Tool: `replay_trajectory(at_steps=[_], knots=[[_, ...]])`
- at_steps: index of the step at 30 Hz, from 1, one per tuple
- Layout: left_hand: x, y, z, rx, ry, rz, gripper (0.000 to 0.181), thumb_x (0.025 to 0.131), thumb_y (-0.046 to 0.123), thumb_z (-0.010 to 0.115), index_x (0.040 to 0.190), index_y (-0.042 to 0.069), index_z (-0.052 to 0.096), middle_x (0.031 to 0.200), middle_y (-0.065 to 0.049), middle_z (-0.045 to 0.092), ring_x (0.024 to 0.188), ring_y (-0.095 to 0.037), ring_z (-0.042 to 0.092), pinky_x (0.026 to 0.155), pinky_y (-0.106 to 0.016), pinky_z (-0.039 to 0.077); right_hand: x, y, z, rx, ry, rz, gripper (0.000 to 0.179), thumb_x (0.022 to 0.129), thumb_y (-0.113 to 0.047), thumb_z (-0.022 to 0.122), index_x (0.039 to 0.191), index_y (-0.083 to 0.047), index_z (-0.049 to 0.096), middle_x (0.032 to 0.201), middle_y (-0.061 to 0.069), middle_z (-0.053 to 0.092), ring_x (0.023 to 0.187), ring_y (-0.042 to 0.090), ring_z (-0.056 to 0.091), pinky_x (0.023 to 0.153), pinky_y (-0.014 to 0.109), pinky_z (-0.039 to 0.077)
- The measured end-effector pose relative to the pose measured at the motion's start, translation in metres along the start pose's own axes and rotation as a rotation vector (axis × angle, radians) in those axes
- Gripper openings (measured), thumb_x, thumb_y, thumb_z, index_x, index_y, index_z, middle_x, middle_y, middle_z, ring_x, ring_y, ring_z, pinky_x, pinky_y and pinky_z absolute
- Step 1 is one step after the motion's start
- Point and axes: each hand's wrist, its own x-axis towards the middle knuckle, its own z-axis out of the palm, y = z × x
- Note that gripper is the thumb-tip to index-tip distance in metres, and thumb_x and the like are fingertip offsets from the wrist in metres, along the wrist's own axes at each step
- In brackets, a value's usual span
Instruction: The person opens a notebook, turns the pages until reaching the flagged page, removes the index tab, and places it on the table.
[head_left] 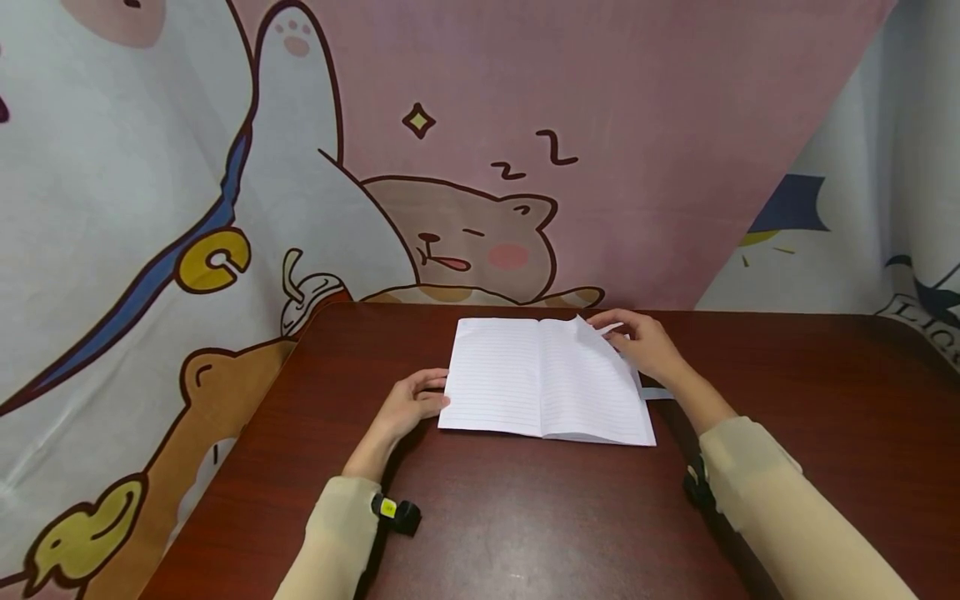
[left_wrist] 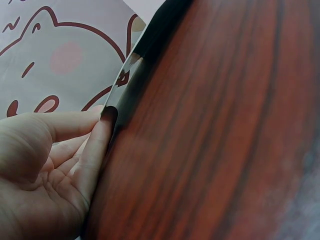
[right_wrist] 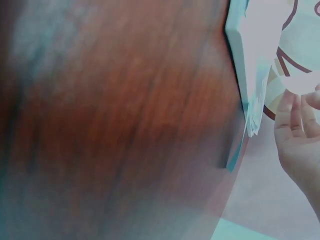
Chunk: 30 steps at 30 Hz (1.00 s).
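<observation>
An open notebook (head_left: 491, 375) with white lined pages lies on the dark red-brown table. At its left edge, my left hand (head_left: 407, 407) pinches the notebook between thumb and fingers; the left wrist view shows those fingertips (left_wrist: 102, 116) on the thin edge. My right hand (head_left: 643, 346) is at the upper right corner, where the right-hand page (head_left: 592, 375) lifts and curves. Between its thumb and fingers it pinches white paper (right_wrist: 300, 82), seemingly that page's edge. A pale strip (head_left: 657, 393) sticks out from the notebook's right side below the right hand.
The wooden table (head_left: 480, 517) reaches back to a cloth backdrop (head_left: 637, 167) printed with cartoon animals. Each wrist wears a small black camera, the left one (head_left: 405, 517) with a yellow label. Beige sleeves cover both forearms.
</observation>
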Motion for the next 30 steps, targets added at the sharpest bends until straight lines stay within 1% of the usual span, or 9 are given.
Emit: replay_trajectory(at_steps=[2, 6, 9, 11, 15, 19, 25, 29, 30], knots=[[0.0, 0.0, 0.0, 0.002, 0.001, 0.0, 0.05, 0.092, -0.001, 0.066, 0.139, 0.001, 0.053, 0.135, -0.024, 0.057, 0.106, -0.019, 0.064, 0.084, -0.028, 0.058, 0.0, 0.0, 0.001, -0.019, -0.014, -0.004, 0.03, 0.097, -0.004, 0.056, 0.124, -0.01, 0.067, 0.127, 0.017, 0.065, 0.105, 0.032, 0.063, 0.078, 0.025, 0.049], [-0.001, 0.0, 0.0, 0.003, 0.003, -0.002, 0.049, 0.091, -0.001, 0.067, 0.139, 0.001, 0.054, 0.135, -0.024, 0.058, 0.105, -0.02, 0.064, 0.085, -0.029, 0.058, 0.0, 0.0, 0.003, -0.016, -0.034, 0.01, 0.029, 0.096, -0.006, 0.062, 0.125, -0.005, 0.064, 0.131, 0.02, 0.061, 0.113, 0.037, 0.063, 0.082, 0.026, 0.053], [-0.001, 0.001, 0.001, 0.004, 0.002, -0.002, 0.049, 0.092, -0.001, 0.067, 0.139, 0.001, 0.054, 0.135, -0.024, 0.058, 0.105, -0.02, 0.064, 0.085, -0.029, 0.058, 0.0, 0.0, 0.003, -0.016, -0.043, 0.023, 0.027, 0.096, -0.01, 0.065, 0.122, -0.003, 0.064, 0.13, 0.021, 0.061, 0.109, 0.037, 0.065, 0.081, 0.026, 0.054], [-0.001, 0.001, 0.001, 0.004, 0.002, 0.0, 0.049, 0.092, -0.001, 0.066, 0.139, 0.001, 0.054, 0.135, -0.024, 0.058, 0.105, -0.02, 0.065, 0.086, -0.029, 0.058, -0.001, -0.001, 0.004, -0.026, -0.047, 0.026, 0.024, 0.096, -0.014, 0.066, 0.118, -0.004, 0.066, 0.127, 0.02, 0.063, 0.107, 0.035, 0.065, 0.081, 0.026, 0.051], [-0.001, 0.001, 0.001, 0.004, 0.002, 0.005, 0.049, 0.092, -0.001, 0.066, 0.139, 0.001, 0.054, 0.135, -0.024, 0.058, 0.106, -0.02, 0.065, 0.085, -0.029, 0.058, -0.001, -0.003, 0.005, -0.025, -0.059, 0.019, 0.021, 0.097, -0.017, 0.066, 0.114, -0.005, 0.07, 0.123, 0.018, 0.065, 0.104, 0.033, 0.065, 0.077, 0.024, 0.053], [-0.001, 0.001, 0.001, 0.005, 0.003, 0.009, 0.049, 0.092, -0.001, 0.066, 0.139, 0.001, 0.053, 0.135, -0.024, 0.058, 0.106, -0.02, 0.065, 0.085, -0.029, 0.058, 0.0, -0.004, 0.007, -0.003, -0.069, 0.002, 0.02, 0.097, -0.012, 0.064, 0.114, -0.004, 0.071, 0.123, 0.019, 0.063, 0.102, 0.033, 0.064, 0.072, 0.019, 0.055], [-0.002, 0.002, 0.001, 0.002, 0.009, 0.009, 0.05, 0.092, -0.002, 0.066, 0.14, 0.001, 0.053, 0.135, -0.024, 0.058, 0.107, -0.021, 0.065, 0.084, -0.028, 0.058, 0.002, -0.002, 0.01, -0.012, -0.083, -0.063, 0.025, 0.094, 0.002, 0.061, 0.116, -0.003, 0.072, 0.123, 0.02, 0.06, 0.105, 0.038, 0.065, 0.073, 0.017, 0.052], [-0.003, 0.002, 0.002, 0.006, 0.015, 0.01, 0.05, 0.091, -0.002, 0.066, 0.139, 0.001, 0.054, 0.135, -0.024, 0.058, 0.106, -0.02, 0.066, 0.083, -0.029, 0.058, 0.002, -0.003, 0.012, -0.04, -0.092, -0.1, 0.029, 0.091, 0.004, 0.062, 0.117, -0.004, 0.071, 0.121, 0.02, 0.061, 0.102, 0.037, 0.066, 0.078, 0.021, 0.052], [-0.003, 0.002, 0.002, 0.007, 0.016, 0.009, 0.049, 0.091, -0.002, 0.066, 0.139, 0.001, 0.054, 0.135, -0.024, 0.058, 0.105, -0.02, 0.066, 0.083, -0.029, 0.058, 0.002, -0.003, 0.013, -0.051, -0.093, -0.108, 0.029, 0.091, 0.003, 0.064, 0.117, -0.004, 0.071, 0.121, 0.02, 0.061, 0.102, 0.037, 0.067, 0.08, 0.024, 0.052]])
